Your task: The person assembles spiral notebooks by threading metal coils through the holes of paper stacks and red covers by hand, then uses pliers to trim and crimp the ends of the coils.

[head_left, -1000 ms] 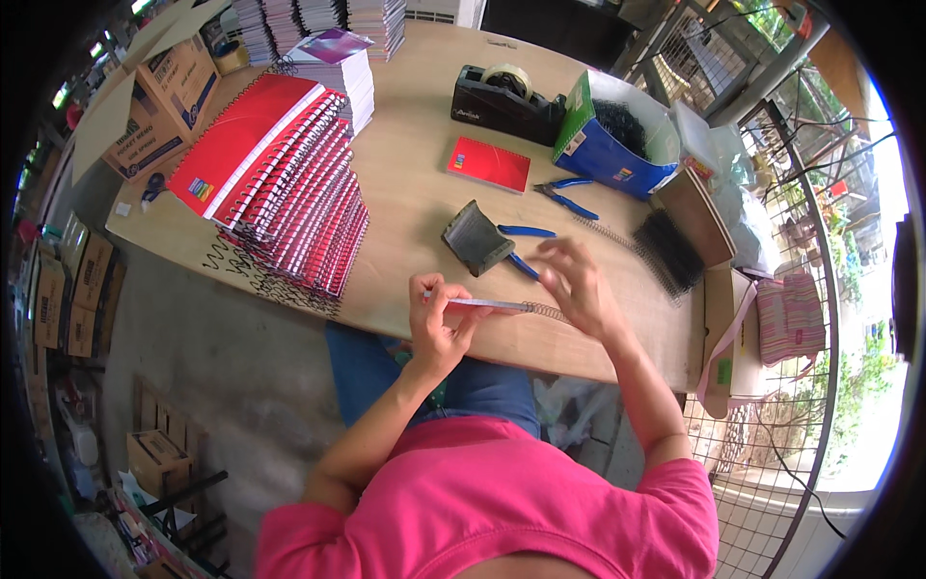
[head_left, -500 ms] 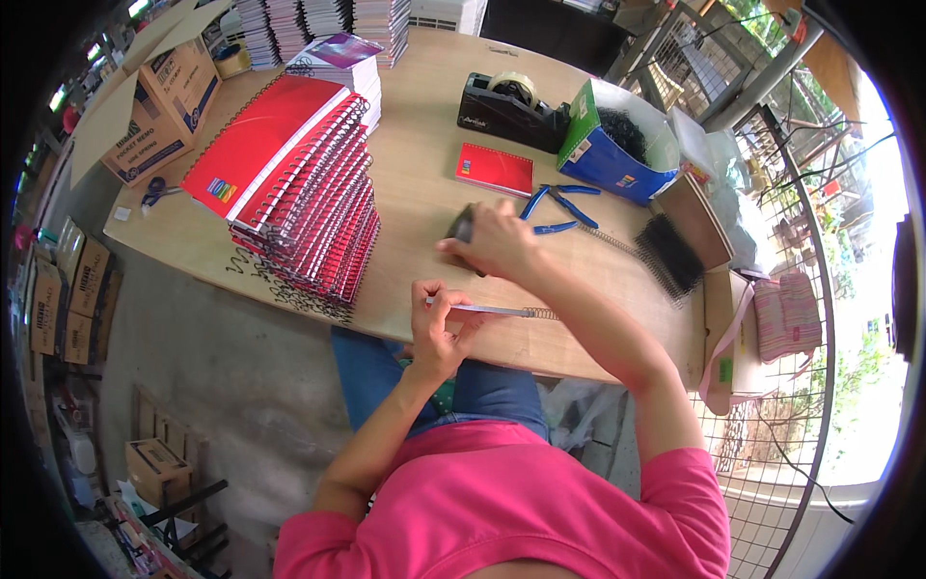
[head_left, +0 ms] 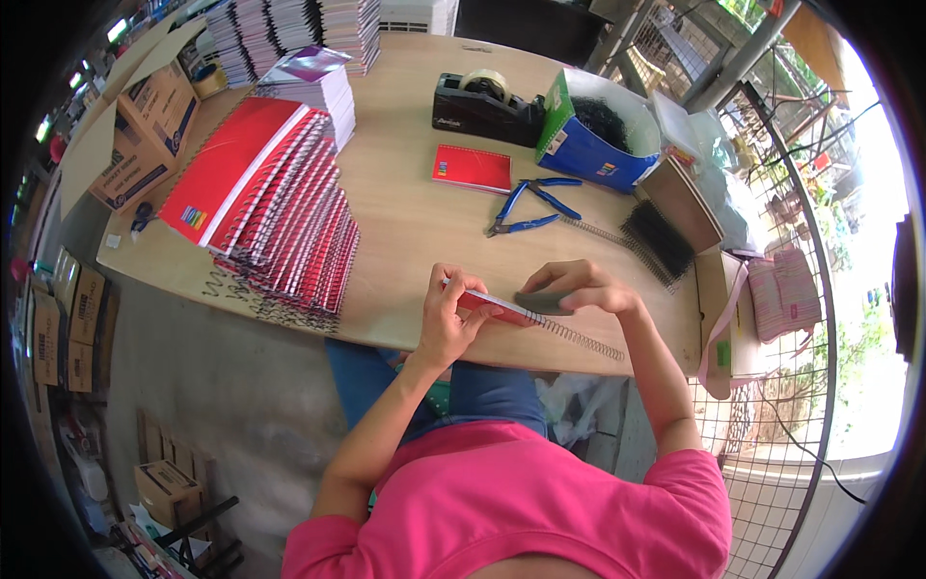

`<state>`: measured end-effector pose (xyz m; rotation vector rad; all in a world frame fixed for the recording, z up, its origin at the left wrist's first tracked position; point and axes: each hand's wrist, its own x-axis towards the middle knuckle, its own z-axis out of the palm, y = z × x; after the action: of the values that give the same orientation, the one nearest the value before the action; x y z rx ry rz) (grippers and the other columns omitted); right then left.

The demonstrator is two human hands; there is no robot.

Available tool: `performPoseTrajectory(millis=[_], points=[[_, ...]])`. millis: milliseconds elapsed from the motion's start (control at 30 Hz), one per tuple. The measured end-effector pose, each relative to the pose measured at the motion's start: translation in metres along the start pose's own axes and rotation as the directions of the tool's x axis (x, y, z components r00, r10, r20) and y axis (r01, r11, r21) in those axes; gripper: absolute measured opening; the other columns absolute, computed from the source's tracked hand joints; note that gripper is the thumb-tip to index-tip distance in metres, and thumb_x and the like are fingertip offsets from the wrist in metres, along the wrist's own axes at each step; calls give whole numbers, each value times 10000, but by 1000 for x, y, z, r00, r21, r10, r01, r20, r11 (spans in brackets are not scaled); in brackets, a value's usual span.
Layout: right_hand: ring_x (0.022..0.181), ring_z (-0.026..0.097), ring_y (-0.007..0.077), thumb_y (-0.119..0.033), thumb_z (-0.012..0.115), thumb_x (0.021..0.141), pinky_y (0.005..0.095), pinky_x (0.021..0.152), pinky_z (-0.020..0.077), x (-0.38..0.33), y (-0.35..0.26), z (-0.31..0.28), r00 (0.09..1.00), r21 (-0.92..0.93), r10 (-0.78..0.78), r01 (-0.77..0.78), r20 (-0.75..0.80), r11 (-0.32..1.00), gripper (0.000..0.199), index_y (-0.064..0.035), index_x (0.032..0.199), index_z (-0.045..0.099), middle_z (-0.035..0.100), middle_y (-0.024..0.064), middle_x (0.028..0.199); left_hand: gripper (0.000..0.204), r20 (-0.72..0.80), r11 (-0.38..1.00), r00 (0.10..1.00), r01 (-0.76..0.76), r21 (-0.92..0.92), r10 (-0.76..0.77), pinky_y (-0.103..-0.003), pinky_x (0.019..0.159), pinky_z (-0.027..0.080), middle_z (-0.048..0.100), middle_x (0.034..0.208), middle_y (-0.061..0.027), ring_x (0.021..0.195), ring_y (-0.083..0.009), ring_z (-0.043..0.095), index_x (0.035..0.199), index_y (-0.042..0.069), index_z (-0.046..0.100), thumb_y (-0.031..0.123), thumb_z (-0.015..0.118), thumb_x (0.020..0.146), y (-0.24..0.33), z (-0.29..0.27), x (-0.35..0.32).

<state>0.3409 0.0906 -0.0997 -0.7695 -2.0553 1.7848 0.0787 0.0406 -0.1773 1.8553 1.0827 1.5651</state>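
My left hand (head_left: 446,323) pinches the small red notebook (head_left: 492,305) at its near end, just over the bench (head_left: 405,232) edge. My right hand (head_left: 579,287) presses a grey pad (head_left: 542,303) on it, beside the wire spiral (head_left: 579,338). The notebook seems light and bendable, so I hold it by the edges.

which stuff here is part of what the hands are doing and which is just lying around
In use:
- left hand gripping the small red notebook
- right hand holding a dark flat block against it
- wire spiral sticking out of the notebook

Lying about:
- blue-handled pliers
- tape dispenser
- stack of red spiral notebooks
- black binding combs
- blue box
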Motion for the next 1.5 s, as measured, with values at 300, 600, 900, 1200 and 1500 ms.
performPoseTrajectory(millis=[300,600,900,1200,1500], points=[[1217,574,366,-361,610,807,449,1021,453,-17,10,-2,986,-197,-46,15,-158,980,595,120,1147,690,589,234,1331,454,29,1000,1000,8,-11,-8,-393,715,471,546,938,-104,879,-289,524,1023,45,543,289,846,788,6,23,-2],[1211,577,348,-423,593,830,427,1028,454,-30,16,1,928,182,-72,147,-365,972,654,153,1126,687,579,259,1350,463,34,999,998,-46,7,46,-389,719,464,519,950,-115,874,-284,518,1011,47,521,326,832,811,5,29,-1],[1253,555,375,-137,596,857,456,1080,417,-30,2,1,963,88,-220,235,-155,968,376,35,1170,715,593,181,1366,446,28,999,999,-39,-21,40,-376,738,456,511,939,-98,865,-268,523,997,51,532,277,858,793,5,28,0],[1270,503,360,-149,731,828,465,1080,402,-29,-23,25,813,-754,-289,-254,-505,606,349,-75,1169,735,580,135,1335,397,-56,996,997,-49,81,53,-402,715,467,535,927,-104,875,-288,524,996,46,558,225,848,792,14,26,-5],[1434,354,403,-310,856,693,554,1186,249,-9,-23,82,805,-799,-273,-361,-527,481,767,-31,1341,555,438,188,1492,364,-80,995,997,0,100,8,-385,728,442,518,914,-102,856,-283,520,960,39,536,142,841,791,14,32,-7]])
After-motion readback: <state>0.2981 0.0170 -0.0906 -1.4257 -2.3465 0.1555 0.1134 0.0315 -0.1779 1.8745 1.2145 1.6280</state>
